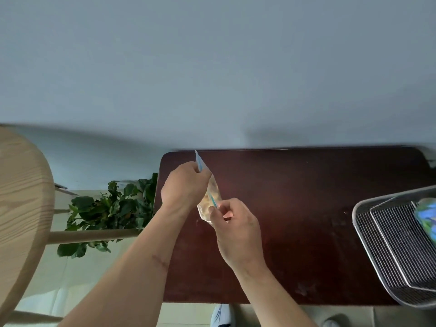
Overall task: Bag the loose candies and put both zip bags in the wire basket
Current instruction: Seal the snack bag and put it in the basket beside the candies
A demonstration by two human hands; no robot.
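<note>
Both hands hold a clear zip bag (pixel 210 199) above a dark table (pixel 295 220). The left hand (pixel 184 185) is closed around the bag's far top corner, pinching the blue-striped seal strip, whose tip sticks out just beyond the fingers. The right hand (pixel 236 228) pinches the same strip at its near end between thumb and fingertips (pixel 213 212). Between the two grips the strip runs taut; whether it is pressed fully shut cannot be told.

Progress: pale candies (pixel 207 204) already sit inside the held bag, and no loose ones show on the tabletop, so the filling appears done. Well off to the right of the grips stands the wire basket (pixel 387 244), with a second bag (pixel 427 215) holding blue and green contents lying at its far right edge, partly cut off by the frame. What seems left is to finish sealing the held bag and carry it rightward into the basket.

Materials: the bag is thin, glossy, crinkled film, bulging where the candies gather. The basket is silver metal with a close parallel-wire grid, a rounded rim and sloping walls. The table is smooth reddish-brown wood with rounded corners and faint scuffs. Left of the grips, off the table, are a leafy green plant (pixel 111 208) and a pale wooden chair (pixel 23 197) with visible grain.
</note>
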